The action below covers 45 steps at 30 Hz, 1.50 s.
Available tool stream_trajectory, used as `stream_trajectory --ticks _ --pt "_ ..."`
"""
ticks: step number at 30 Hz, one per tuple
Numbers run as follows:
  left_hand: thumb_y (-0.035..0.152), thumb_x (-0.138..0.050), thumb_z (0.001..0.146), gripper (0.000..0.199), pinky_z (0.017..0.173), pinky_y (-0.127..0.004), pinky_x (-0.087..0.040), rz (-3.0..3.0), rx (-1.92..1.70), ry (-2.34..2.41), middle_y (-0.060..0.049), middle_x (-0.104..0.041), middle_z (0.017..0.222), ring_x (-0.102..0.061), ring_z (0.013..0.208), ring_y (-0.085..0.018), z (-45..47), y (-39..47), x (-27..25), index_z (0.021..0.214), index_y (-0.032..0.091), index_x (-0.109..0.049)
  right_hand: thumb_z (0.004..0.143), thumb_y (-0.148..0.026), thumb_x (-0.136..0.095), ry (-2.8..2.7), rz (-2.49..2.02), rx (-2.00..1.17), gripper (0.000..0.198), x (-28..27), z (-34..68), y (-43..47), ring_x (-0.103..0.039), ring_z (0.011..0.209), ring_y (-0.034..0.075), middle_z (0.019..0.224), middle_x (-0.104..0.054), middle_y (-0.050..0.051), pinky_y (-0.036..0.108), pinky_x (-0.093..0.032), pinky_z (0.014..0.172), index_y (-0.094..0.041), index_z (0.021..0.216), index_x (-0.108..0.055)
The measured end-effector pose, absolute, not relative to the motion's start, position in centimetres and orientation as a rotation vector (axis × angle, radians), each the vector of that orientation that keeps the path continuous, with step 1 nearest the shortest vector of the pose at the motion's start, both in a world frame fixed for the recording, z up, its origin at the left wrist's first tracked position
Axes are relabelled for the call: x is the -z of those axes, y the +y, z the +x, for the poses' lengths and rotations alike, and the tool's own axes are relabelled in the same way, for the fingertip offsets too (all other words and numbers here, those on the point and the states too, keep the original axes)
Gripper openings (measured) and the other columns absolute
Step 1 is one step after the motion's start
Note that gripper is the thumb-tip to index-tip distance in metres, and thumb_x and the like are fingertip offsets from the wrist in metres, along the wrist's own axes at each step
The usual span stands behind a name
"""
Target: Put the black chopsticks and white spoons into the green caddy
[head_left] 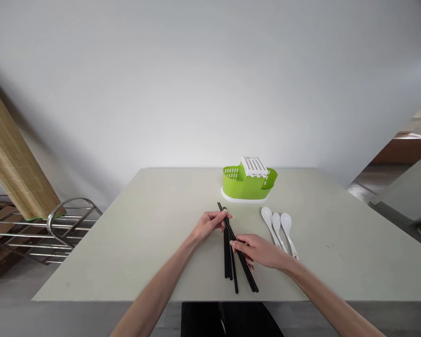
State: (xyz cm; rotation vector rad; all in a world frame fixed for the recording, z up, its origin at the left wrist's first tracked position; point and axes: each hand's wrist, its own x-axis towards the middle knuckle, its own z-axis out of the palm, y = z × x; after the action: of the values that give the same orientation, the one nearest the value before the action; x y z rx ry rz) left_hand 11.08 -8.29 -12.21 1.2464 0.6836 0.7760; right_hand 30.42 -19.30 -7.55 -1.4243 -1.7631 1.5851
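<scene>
Several black chopsticks slant across the table in front of me, their thicker ends toward the front edge. My left hand pinches a few of them near the thin far ends. Around the middle of the same sticks my right hand is closed, thumb on top. More black chopsticks lie on the table just left of and beneath the held ones. To the right of my right hand are three white spoons, bowls pointing away from me; my forearm lies close to their handles.
A green basket with a white slotted top piece and white base stands at the back of the pale table, near the wall. On the left are a metal rack and a leaning rolled mat.
</scene>
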Motion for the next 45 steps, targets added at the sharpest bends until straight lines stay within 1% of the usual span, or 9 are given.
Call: stream_trajectory --ticks 6,11,15,25,31,34,39,41,45 --pt "0.066 -0.075 0.085 0.059 0.063 -0.028 -0.043 1.378 -0.774 0.747 0.001 -0.058 0.060 -0.053 0.055 -0.010 12.0 -10.3 8.9 0.101 0.010 -0.082 0.100 -0.068 -0.049 -1.800 -1.375 -1.529 0.049 6.5 32.4 -20.6 -0.059 0.054 0.016 0.054 -0.049 -0.007 0.028 -0.048 0.060 -0.022 0.082 -0.052" --pt "0.065 -0.077 0.083 0.056 0.067 -0.029 -0.046 1.442 -0.789 0.838 0.001 -0.058 0.065 -0.053 0.060 -0.011 13.8 -13.0 5.5 0.101 0.012 -0.081 0.103 -0.060 -0.047 -1.824 -1.299 -1.412 0.044 5.7 34.1 -22.0 -0.056 0.052 0.014 0.055 -0.049 -0.006 0.027 -0.048 0.057 -0.022 0.082 -0.055" --pt "0.064 -0.078 0.082 0.053 0.068 -0.029 -0.047 1.496 -0.810 0.890 0.001 -0.059 0.066 -0.054 0.064 -0.012 15.0 -15.2 3.6 0.095 0.013 -0.080 0.103 -0.056 -0.047 -1.835 -1.301 -1.345 0.042 4.7 35.4 -23.3 -0.055 0.052 0.013 0.056 -0.049 -0.006 0.026 -0.047 0.056 -0.021 0.082 -0.056" --pt "0.064 -0.077 0.083 0.049 0.068 -0.029 -0.046 1.619 -0.816 0.881 0.001 -0.060 0.064 -0.053 0.061 -0.012 16.7 -17.9 0.1 0.087 0.015 -0.078 0.098 -0.069 -0.052 -1.806 -1.230 -1.261 0.053 2.5 37.6 -26.3 -0.053 0.053 0.013 0.056 -0.049 -0.005 0.027 -0.047 0.058 -0.020 0.082 -0.062" --pt "0.063 -0.074 0.085 0.047 0.068 -0.028 -0.047 1.722 -0.814 0.898 0.000 -0.062 0.064 -0.056 0.062 -0.014 17.2 -18.4 -1.1 0.085 0.017 -0.078 0.094 -0.074 -0.053 -1.793 -1.241 -1.186 0.057 2.1 38.1 -26.7 -0.051 0.052 0.012 0.062 -0.055 -0.003 0.027 -0.047 0.053 -0.021 0.078 -0.059" --pt "0.063 -0.072 0.087 0.047 0.069 -0.028 -0.048 1.783 -0.799 0.915 -0.002 -0.065 0.065 -0.059 0.063 -0.014 17.2 -18.2 -1.4 0.080 0.017 -0.076 0.098 -0.069 -0.051 -1.822 -1.289 -1.101 0.053 1.9 38.2 -26.6 -0.050 0.052 0.011 0.067 -0.059 -0.002 0.026 -0.043 0.051 -0.022 0.075 -0.056" --pt "0.063 -0.070 0.089 0.046 0.070 -0.029 -0.049 1.839 -0.786 0.940 -0.002 -0.068 0.064 -0.062 0.063 -0.016 17.1 -17.4 -2.0 0.079 0.018 -0.075 0.103 -0.053 -0.048 -1.861 -1.350 -0.915 0.045 1.2 37.9 -26.4 -0.038 0.053 0.011 0.062 -0.053 -0.004 0.027 -0.029 0.053 -0.023 0.070 -0.049" --pt "0.063 -0.070 0.090 0.046 0.071 -0.029 -0.050 1.857 -0.780 0.940 -0.002 -0.069 0.065 -0.063 0.065 -0.016 17.1 -17.0 -2.3 0.079 0.019 -0.075 0.103 -0.050 -0.048 -1.863 -1.343 -0.887 0.044 0.9 37.8 -26.2 -0.036 0.055 0.011 0.063 -0.052 -0.004 0.028 -0.026 0.054 -0.023 0.068 -0.045" --pt "0.061 -0.072 0.089 0.044 0.071 -0.029 -0.050 1.811 -0.733 0.912 -0.002 -0.070 0.068 -0.064 0.065 -0.015 17.5 -16.4 -2.5 0.079 0.018 -0.073 0.103 -0.050 -0.048 -1.848 -1.326 -0.874 0.045 1.1 38.2 -25.7 -0.038 0.057 0.011 0.065 -0.052 -0.004 0.028 -0.026 0.056 -0.024 0.067 -0.038"
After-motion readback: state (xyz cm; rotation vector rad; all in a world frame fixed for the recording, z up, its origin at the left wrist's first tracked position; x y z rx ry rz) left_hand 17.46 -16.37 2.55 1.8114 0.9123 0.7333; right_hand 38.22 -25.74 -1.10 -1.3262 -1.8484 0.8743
